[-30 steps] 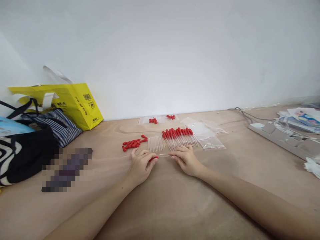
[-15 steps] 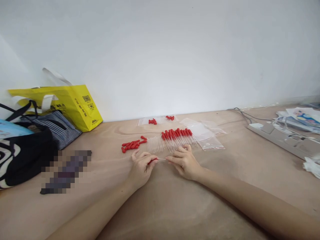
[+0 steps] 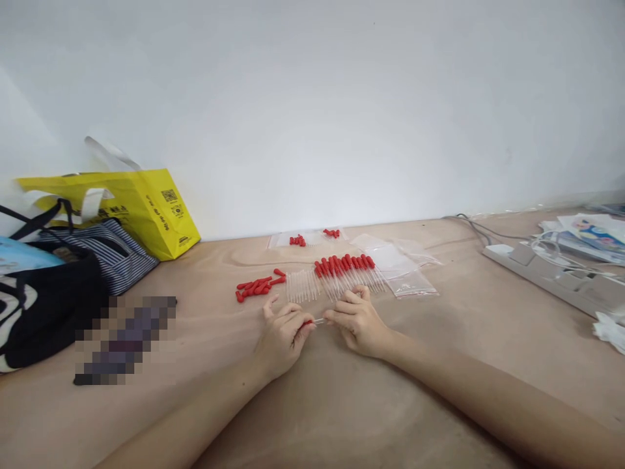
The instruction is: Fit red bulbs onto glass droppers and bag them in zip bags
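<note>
Head view: left hand [image 3: 284, 333] pinches red bulb [image 3: 307, 323], right hand [image 3: 359, 324] clear tube [image 3: 319, 320], both angled inward

The scene is seen from the person's head, facing forward and tipped down. The upper half is filled by a plain white wall [image 3: 312, 124], the lower half by a flat, light brown table [image 3: 303, 417]. The bare left hand [image 3: 284, 335] and bare right hand [image 3: 359, 324] are seen close up, from behind and above, below the middle.

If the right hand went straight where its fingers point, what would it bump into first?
Probably the left hand, pinching a red bulb; depth is hard to judge from one view.
</note>
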`<state>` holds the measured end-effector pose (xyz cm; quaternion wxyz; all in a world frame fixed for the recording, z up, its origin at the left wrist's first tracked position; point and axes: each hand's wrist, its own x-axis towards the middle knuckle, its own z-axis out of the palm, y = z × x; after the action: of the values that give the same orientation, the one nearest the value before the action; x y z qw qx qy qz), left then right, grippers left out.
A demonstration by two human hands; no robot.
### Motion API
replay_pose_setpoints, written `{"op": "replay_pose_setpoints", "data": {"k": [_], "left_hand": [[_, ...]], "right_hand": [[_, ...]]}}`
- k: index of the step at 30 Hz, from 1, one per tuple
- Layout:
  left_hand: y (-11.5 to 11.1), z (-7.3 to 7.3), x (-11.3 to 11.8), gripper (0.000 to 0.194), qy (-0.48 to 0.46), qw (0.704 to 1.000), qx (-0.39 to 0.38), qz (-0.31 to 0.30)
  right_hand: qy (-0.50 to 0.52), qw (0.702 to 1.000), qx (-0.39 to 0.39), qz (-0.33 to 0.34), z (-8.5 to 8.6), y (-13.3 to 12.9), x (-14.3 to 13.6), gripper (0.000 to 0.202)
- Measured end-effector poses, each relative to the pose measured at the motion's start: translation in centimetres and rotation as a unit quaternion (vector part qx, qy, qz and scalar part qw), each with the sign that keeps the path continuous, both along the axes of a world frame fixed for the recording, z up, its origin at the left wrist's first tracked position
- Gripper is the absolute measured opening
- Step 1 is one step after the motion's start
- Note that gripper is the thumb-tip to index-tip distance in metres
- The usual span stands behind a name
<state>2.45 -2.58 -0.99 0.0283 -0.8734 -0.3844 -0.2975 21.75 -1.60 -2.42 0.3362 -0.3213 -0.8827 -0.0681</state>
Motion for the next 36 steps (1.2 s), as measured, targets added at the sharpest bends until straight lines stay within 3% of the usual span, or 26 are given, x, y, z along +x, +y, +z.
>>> {"op": "replay_pose_setpoints", "data": {"k": [6, 12, 19, 36], "left_hand": [[0.3, 0.2, -0.3, 0.013, 0.001, 1.000, -0.009, 0.013], [0.6, 0.3, -1.4, 0.014, 0.011, 0.999, 0.032, 0.032], [0.4, 0.4, -1.1, 0.011, -0.004, 0.999, 0.032, 0.016], [0.0, 0.4, -0.5, 0.012, -0.025, 1.000, -0.003, -0.001]], "right_hand": [[0.019, 0.999, -0.030, -0.023, 0.0, 0.2, -0.1, 0.018], [0.003, 0.998, -0.049, -0.041, 0.2, 0.3, 0.7, 0.018], [0.011, 0.998, -0.060, 0.001, 0.1, 0.3, 0.7, 0.020], [0.076, 0.995, -0.060, 0.009, -0.5, 0.0, -0.5, 0.024]]}}
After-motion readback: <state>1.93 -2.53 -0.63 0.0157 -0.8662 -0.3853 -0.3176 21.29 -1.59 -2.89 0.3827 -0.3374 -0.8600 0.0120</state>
